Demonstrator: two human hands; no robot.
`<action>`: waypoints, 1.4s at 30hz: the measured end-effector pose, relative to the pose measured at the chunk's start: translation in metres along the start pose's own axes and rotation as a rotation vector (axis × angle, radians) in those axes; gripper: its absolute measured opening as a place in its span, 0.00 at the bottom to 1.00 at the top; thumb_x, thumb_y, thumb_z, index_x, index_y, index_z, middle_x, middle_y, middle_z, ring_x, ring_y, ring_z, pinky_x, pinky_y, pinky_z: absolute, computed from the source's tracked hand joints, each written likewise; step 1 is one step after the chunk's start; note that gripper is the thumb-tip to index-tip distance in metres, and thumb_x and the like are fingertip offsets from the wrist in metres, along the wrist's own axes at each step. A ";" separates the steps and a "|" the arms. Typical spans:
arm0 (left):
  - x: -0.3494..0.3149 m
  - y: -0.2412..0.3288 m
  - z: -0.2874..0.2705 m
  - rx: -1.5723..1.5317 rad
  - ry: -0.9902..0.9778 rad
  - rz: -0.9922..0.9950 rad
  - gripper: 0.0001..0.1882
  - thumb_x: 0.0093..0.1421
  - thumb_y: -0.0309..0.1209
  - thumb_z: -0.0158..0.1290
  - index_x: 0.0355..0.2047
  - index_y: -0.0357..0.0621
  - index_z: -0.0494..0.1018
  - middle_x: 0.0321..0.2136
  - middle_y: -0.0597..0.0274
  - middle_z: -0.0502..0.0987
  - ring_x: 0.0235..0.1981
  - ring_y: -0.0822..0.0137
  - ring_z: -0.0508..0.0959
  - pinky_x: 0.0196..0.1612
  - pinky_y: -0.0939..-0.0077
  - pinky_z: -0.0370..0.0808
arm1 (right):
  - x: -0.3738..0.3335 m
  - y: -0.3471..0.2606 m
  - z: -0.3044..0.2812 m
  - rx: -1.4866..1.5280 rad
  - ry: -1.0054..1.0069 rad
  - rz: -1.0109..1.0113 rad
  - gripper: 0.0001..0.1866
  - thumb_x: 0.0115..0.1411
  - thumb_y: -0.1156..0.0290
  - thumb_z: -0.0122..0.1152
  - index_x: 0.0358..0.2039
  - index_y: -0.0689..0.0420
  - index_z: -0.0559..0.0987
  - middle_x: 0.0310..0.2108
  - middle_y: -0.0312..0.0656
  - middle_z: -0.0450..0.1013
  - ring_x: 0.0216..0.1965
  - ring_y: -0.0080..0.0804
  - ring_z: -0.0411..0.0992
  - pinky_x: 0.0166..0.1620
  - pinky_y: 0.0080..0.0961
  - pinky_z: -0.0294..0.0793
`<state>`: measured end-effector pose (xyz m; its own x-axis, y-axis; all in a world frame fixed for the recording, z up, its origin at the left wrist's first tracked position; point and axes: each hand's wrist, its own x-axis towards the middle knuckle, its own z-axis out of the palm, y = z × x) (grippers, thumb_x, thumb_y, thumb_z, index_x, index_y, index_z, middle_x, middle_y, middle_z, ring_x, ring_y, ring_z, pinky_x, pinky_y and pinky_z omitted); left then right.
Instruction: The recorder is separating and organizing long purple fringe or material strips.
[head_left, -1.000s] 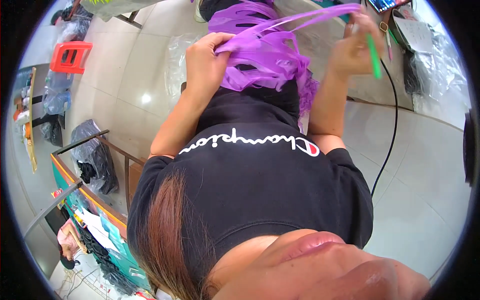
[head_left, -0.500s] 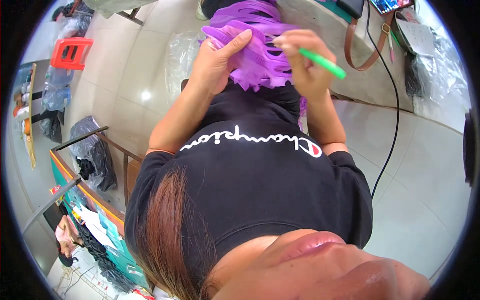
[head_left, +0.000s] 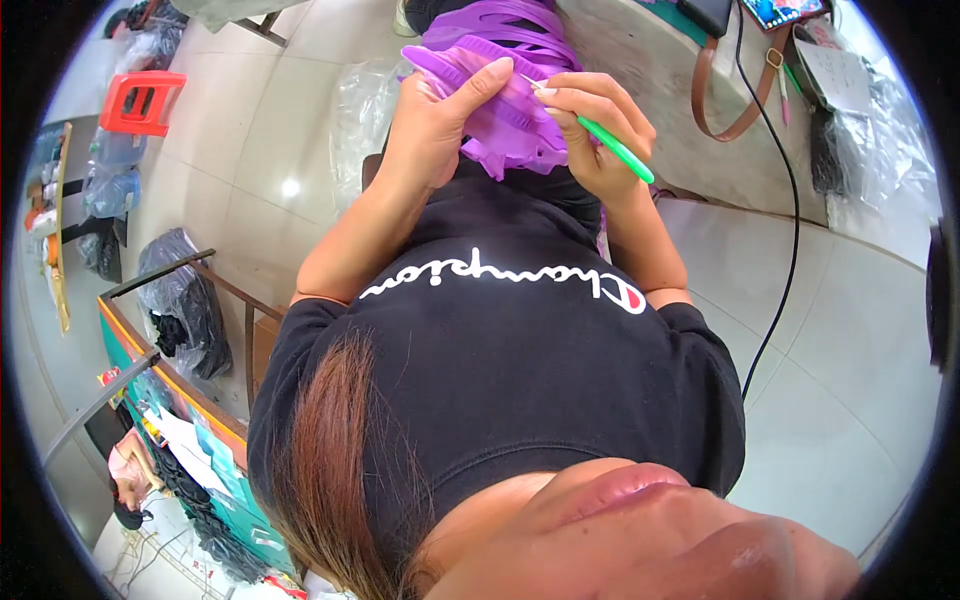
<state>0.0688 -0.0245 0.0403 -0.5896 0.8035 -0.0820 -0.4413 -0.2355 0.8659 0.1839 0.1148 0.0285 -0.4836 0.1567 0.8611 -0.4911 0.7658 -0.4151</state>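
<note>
A purple garment piece of thin fabric and elastic-looking bands point(head_left: 505, 125) hangs between my hands, above my lap. My left hand point(head_left: 432, 125) is closed on its left side, the thumb pressed flat on top. My right hand point(head_left: 605, 135) pinches a slim tool with a bright green handle point(head_left: 615, 150). Its thin, pale tip points at the cloth beside my left thumb; whether the tip is a hook or a blade is too small to tell. More purple strips point(head_left: 530, 30) spread out beyond, over my knees.
Clear plastic point(head_left: 365, 110) lies on the floor to the left, with a red stool point(head_left: 143, 103) farther off. At the right are a grey surface with a brown strap point(head_left: 705, 95), a black cable point(head_left: 795, 200) and a phone point(head_left: 785, 10). Another person point(head_left: 130, 470) sits at lower left.
My right hand has moved left and slightly down, bringing the green tool's tip close to my left thumb. The purple piece has shifted a little; my left hand keeps its grip.
</note>
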 end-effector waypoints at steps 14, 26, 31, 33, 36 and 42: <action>0.001 0.002 0.006 0.376 0.072 0.227 0.08 0.58 0.30 0.58 0.29 0.37 0.76 0.25 0.61 0.79 0.27 0.74 0.78 0.32 0.81 0.74 | 0.005 -0.009 -0.006 -0.371 -0.186 0.113 0.04 0.52 0.77 0.64 0.30 0.61 0.79 0.28 0.42 0.75 0.29 0.32 0.74 0.33 0.25 0.73; 0.003 -0.001 0.005 0.112 -0.049 -0.009 0.10 0.56 0.28 0.59 0.36 0.36 0.75 0.31 0.59 0.79 0.32 0.72 0.78 0.39 0.78 0.74 | 0.013 0.003 -0.005 0.210 -0.080 0.475 0.13 0.55 0.82 0.61 0.25 0.57 0.64 0.30 0.41 0.72 0.30 0.19 0.66 0.36 0.15 0.67; 0.007 -0.008 0.001 0.816 0.012 0.491 0.10 0.56 0.23 0.57 0.40 0.37 0.77 0.28 0.64 0.79 0.26 0.74 0.77 0.33 0.79 0.73 | 0.010 0.005 -0.017 0.670 -0.065 0.635 0.15 0.55 0.84 0.58 0.23 0.54 0.61 0.28 0.40 0.70 0.32 0.25 0.64 0.40 0.20 0.66; 0.011 -0.008 -0.001 0.852 0.020 0.431 0.17 0.55 0.21 0.57 0.47 0.39 0.74 0.29 0.66 0.78 0.28 0.76 0.75 0.35 0.82 0.72 | 0.009 0.008 -0.034 1.024 0.011 0.635 0.11 0.56 0.84 0.52 0.25 0.52 0.63 0.28 0.40 0.67 0.36 0.31 0.63 0.44 0.26 0.63; 0.020 -0.012 -0.011 0.708 -0.016 0.348 0.26 0.56 0.22 0.58 0.56 0.43 0.68 0.28 0.68 0.75 0.28 0.78 0.72 0.38 0.84 0.71 | 0.018 -0.007 -0.070 1.183 0.218 0.670 0.09 0.55 0.84 0.53 0.29 0.53 0.67 0.29 0.37 0.65 0.39 0.30 0.62 0.45 0.29 0.61; 0.045 -0.013 -0.060 0.059 0.112 0.015 0.26 0.58 0.28 0.58 0.57 0.43 0.67 0.37 0.63 0.76 0.40 0.74 0.75 0.42 0.81 0.72 | 0.028 -0.023 -0.183 1.636 0.679 0.174 0.08 0.48 0.86 0.53 0.21 0.57 0.70 0.27 0.39 0.66 0.31 0.27 0.65 0.37 0.25 0.64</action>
<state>0.0069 -0.0179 -0.0039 -0.6692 0.7333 -0.1204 -0.3933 -0.2121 0.8946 0.3144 0.2159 0.1157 -0.4560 0.6899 0.5622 -0.8271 -0.5618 0.0186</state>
